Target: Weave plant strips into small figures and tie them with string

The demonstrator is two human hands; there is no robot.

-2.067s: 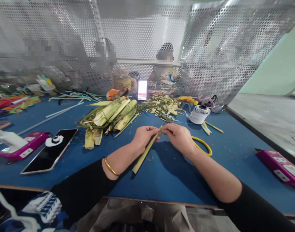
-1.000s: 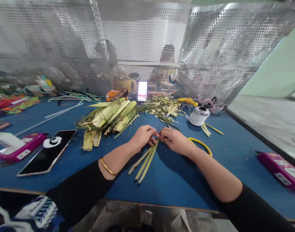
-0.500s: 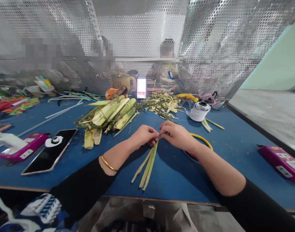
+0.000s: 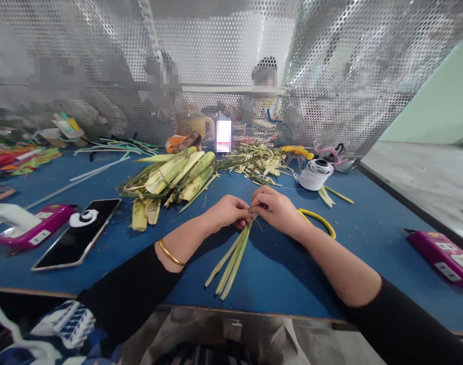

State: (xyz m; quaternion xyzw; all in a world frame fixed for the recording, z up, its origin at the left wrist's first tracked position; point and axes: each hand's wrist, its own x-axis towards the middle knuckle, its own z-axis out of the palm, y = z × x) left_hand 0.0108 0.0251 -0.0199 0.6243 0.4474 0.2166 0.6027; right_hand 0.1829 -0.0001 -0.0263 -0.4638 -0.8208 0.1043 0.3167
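Several pale green leaf strips (image 4: 231, 264) hang down toward the front edge of the blue table, their upper ends pinched in my left hand (image 4: 231, 211). My right hand (image 4: 271, 208) meets it at the strip tops, thumb and fingers pressed together. A thin white thread (image 4: 259, 223) curls out below the fingertips. Exactly what the right fingertips pinch is too small to tell. The spool of white thread (image 4: 315, 175) stands behind my right hand, a line of thread running from it.
Husk pieces (image 4: 178, 177) are piled at left centre, shredded scraps (image 4: 258, 161) behind the hands. A phone (image 4: 79, 235) and purple power strips (image 4: 45, 228) lie left, another power strip (image 4: 444, 256) right. Yellow tubing (image 4: 318, 220) curves beside my right forearm. People sit behind the perforated screen (image 4: 224, 50).
My right hand has shifted slightly up, still against my left fingertips. A curl of thread now shows below them. The strips' lower ends have moved slightly left.
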